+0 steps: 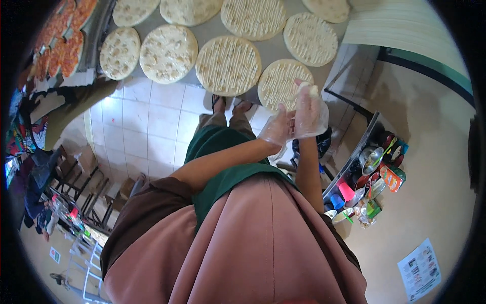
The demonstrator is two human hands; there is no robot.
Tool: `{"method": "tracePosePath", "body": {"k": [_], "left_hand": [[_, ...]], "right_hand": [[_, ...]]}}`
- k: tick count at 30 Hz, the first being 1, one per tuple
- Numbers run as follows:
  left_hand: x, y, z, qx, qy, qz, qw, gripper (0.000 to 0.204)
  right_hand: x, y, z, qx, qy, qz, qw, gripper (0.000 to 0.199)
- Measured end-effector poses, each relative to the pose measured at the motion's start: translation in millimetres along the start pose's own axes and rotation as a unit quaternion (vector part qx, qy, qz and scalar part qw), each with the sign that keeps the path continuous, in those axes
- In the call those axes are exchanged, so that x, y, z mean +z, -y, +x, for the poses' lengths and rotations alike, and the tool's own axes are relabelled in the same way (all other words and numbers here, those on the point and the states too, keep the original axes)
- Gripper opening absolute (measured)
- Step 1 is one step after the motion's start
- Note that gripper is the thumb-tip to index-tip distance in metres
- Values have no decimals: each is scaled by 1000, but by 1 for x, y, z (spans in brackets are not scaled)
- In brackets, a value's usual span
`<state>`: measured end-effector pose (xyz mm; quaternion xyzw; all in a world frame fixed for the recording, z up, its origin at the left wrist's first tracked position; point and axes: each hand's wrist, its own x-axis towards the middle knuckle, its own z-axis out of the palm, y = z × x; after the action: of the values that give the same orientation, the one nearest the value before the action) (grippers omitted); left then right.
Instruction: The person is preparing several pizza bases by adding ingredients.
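Observation:
Both my hands wear clear plastic gloves and meet over the near right edge of the table. My right hand [309, 112] is raised, its fingers closed around a pale cream-coloured lump [308, 90] that shows at the fingertips; its kind is unclear. Against the right palm, my left hand [277, 128] has its fingers bent; what they grip, if anything, is hidden. Just beyond and partly behind the hands lies a round flat pizza base [277, 83] striped with white sauce. To its left is another striped base [228, 66], then a base with a smeared white coating [168, 54].
Red-topped pizza bases [66, 53] lie at the far left. A side table [328, 190] on my right holds cups, bowls and packets. Cardboard boxes [119, 191] and a metal rack stand at left. Another person's clothing shows at the left edge. Tiled floor [136, 121] lies below the table.

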<state>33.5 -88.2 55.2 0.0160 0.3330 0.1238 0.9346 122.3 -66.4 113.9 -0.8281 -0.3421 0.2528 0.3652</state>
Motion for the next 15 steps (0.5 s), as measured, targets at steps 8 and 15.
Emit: {"method": "tracePosePath", "body": {"k": [8,15], "left_hand": [[40,-28,-64,-73,139,2,988,50],[74,-39,-76,-6,208,271,940,32]], "right_hand": [[-75,71,-70,-117,101,-397,905,44],[-89,71,-118,-108,18,-185,977,36]]}}
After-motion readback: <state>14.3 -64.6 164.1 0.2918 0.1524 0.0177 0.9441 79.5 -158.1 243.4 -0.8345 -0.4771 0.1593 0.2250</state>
